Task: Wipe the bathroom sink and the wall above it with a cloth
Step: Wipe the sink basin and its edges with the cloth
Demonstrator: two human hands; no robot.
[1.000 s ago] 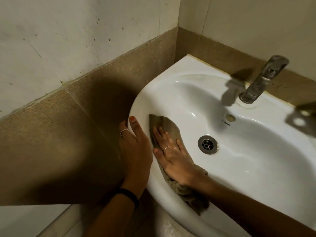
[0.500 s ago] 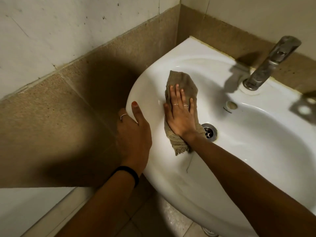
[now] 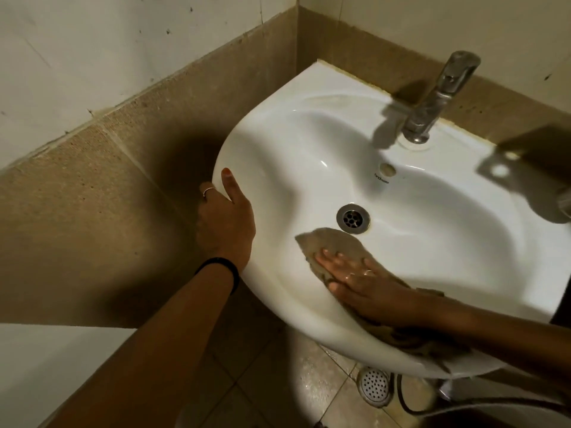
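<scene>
A white ceramic sink fills the right half of the view, set in a wall corner. My right hand lies flat, fingers spread, pressing a brown cloth against the near inner slope of the basin, just below the metal drain. The cloth's tail hangs over the front rim under my forearm. My left hand grips the sink's left rim, thumb on top and fingers curled around the outer side. The wall above is pale with dark specks.
A chrome tap stands at the back of the sink, an overflow hole below it. A brown tile band runs along the wall. Under the sink lie a round floor drain and a hose on tiled floor.
My right hand has slid the cloth from the basin's upper left slope down to the near side below the drain. The left hand stays on the rim.
</scene>
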